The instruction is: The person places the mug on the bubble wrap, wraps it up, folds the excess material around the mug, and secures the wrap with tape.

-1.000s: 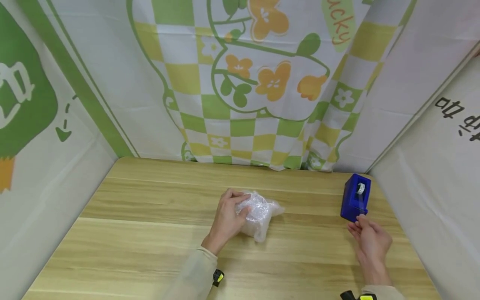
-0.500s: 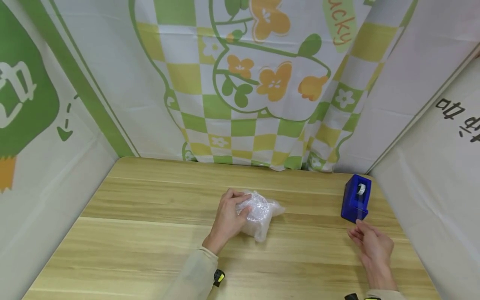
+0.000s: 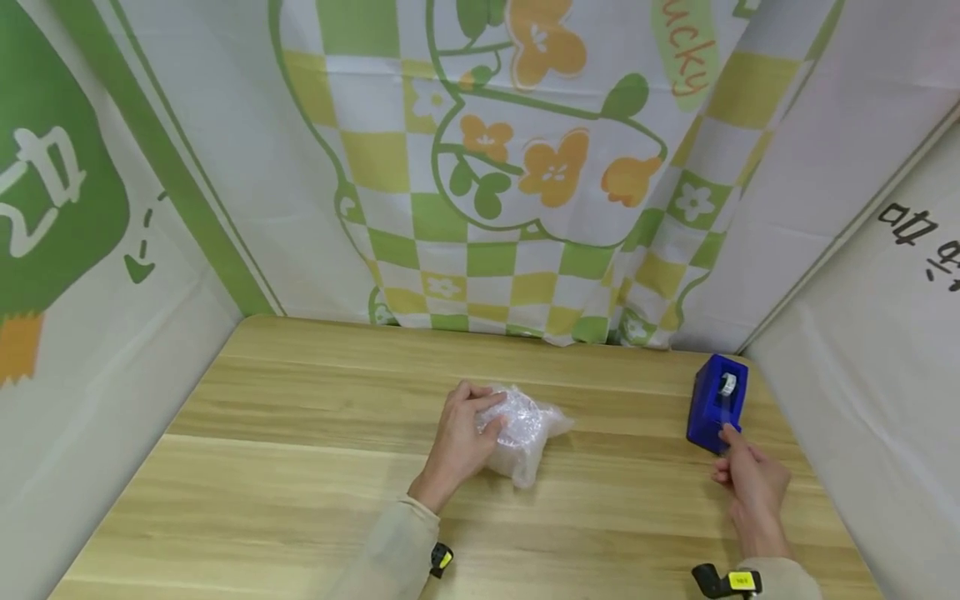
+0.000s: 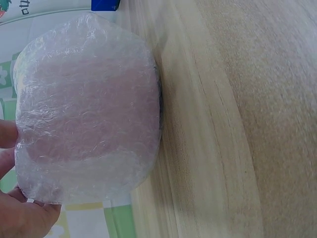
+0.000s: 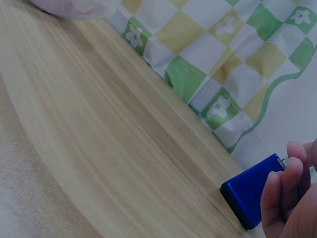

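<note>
A rounded bundle in clear bubble wrap (image 3: 522,437) stands on the table, its wrap ends sticking out to the right. Something pinkish shows through the wrap in the left wrist view, but its kind is hidden. My left hand (image 3: 463,437) grips the bundle from its left and top. At the table's right side is a blue tape dispenser (image 3: 707,408) with a small roll of clear tape (image 3: 727,384). My right hand (image 3: 756,483) is at the dispenser's front edge, thumb and finger pinching the tape's end. In the right wrist view the fingertips are close to the dispenser's cutter (image 5: 282,162).
The wooden table (image 3: 300,500) ends at a hanging cloth (image 3: 495,250) with green and yellow checks. Printed white sheets (image 3: 885,350) enclose the left and right sides. The dispenser stands close to the right-hand sheet.
My right hand first draws back a little from the dispenser, then comes up against its front edge again. The left hand keeps its grip on the bundle. The head view shifts slightly.
</note>
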The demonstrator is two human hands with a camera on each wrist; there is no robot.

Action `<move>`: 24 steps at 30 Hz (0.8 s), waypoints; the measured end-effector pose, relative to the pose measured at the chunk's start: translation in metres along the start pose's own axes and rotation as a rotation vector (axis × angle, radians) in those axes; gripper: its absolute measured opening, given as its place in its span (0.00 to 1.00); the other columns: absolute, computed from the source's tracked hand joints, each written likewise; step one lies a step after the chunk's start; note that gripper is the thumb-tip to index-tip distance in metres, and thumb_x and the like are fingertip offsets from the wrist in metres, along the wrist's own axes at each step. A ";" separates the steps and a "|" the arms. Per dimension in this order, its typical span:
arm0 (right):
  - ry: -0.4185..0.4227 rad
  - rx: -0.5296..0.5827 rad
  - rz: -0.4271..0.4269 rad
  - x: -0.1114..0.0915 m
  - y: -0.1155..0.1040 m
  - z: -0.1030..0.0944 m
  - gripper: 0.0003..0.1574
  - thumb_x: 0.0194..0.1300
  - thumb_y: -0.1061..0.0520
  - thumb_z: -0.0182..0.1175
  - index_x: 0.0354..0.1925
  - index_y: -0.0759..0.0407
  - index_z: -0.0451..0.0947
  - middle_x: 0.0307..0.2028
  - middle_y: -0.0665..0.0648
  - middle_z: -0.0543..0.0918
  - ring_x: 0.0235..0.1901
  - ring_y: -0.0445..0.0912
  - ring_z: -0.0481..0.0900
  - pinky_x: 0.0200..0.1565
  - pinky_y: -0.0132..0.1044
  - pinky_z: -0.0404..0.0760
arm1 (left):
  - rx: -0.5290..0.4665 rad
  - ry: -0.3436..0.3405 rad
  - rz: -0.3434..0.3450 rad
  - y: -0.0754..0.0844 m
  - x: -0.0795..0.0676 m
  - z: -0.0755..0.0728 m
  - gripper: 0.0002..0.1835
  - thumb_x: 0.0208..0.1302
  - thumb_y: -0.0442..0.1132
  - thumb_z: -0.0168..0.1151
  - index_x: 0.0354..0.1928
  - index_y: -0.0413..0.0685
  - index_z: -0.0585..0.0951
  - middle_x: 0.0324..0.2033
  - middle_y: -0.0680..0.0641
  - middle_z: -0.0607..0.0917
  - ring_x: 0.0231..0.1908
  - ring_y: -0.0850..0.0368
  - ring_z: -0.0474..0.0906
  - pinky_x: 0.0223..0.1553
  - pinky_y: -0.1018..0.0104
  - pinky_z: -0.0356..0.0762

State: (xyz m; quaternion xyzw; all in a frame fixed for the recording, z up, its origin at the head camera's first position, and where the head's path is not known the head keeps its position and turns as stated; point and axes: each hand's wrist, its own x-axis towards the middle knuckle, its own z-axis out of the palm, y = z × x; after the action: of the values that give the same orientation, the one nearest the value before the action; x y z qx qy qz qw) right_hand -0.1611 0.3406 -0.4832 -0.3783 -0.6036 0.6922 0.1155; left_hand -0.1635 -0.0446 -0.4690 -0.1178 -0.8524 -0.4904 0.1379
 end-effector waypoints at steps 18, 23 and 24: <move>-0.004 0.021 -0.035 0.008 0.001 0.002 0.22 0.66 0.60 0.65 0.17 0.42 0.87 0.16 0.45 0.81 0.09 0.35 0.71 0.11 0.27 0.68 | -0.021 -0.010 -0.008 -0.001 -0.001 0.000 0.17 0.60 0.27 0.70 0.52 0.34 0.85 0.50 0.40 0.80 0.54 0.40 0.73 0.56 0.47 0.76; 0.006 0.022 -0.027 0.010 0.004 0.003 0.22 0.67 0.57 0.66 0.16 0.43 0.86 0.16 0.44 0.82 0.09 0.35 0.69 0.10 0.28 0.68 | -0.017 -0.006 -0.003 0.000 -0.001 0.000 0.17 0.60 0.27 0.70 0.51 0.34 0.86 0.49 0.39 0.80 0.54 0.40 0.74 0.55 0.47 0.76; 0.008 0.024 -0.026 0.010 0.004 0.003 0.22 0.67 0.57 0.66 0.16 0.44 0.86 0.16 0.44 0.82 0.09 0.35 0.69 0.10 0.28 0.67 | -0.016 -0.006 -0.002 0.000 -0.001 0.000 0.17 0.59 0.27 0.70 0.51 0.34 0.86 0.49 0.39 0.80 0.54 0.40 0.74 0.55 0.47 0.76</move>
State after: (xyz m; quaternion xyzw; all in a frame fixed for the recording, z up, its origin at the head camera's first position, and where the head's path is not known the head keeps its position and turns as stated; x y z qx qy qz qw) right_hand -0.1691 0.3432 -0.4910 -0.3719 -0.5995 0.6965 0.1313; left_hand -0.1622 -0.0446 -0.4693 -0.1193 -0.8489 -0.4971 0.1340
